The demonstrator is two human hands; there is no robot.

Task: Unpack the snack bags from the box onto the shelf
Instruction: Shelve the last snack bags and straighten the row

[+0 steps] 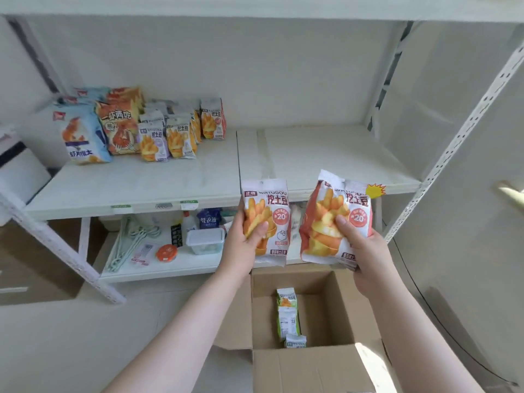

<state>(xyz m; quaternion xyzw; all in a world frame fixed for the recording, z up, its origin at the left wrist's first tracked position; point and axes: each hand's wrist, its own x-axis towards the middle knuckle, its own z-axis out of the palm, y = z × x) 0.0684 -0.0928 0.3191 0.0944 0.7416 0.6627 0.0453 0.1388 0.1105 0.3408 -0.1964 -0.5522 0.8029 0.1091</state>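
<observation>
Orange-and-white snack bags — one in the left hand (249, 236), one in the right hand (360, 245) — are held upright above the open box (320, 361), faces outward, likely ready to stand on the shelf (198, 180). Each hand's fingers curl round its bag, thumb pressed on the front. Behind the box, more bags (154, 131) line the shelf's left end; a few green packets (287, 316) remain inside.

Two held bags (266, 222), one box (317, 361)
</observation>
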